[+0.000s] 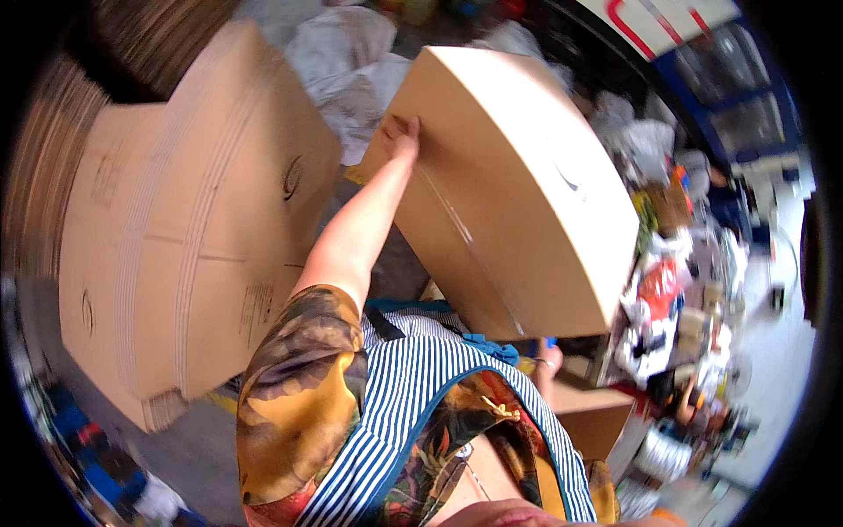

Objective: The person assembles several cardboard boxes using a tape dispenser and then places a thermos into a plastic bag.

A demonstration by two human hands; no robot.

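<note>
We look down from head height through one wide fisheye, close above the striped apron, facing the large cardboard box.

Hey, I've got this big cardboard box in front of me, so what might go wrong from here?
The cardboard box might slip or swing, since your left hand meets it near one edge. It could also bump the flattened cardboard close by on the left. Your right hand is by the box's near edge, so fingers might get pinched if the box shifts.
</note>
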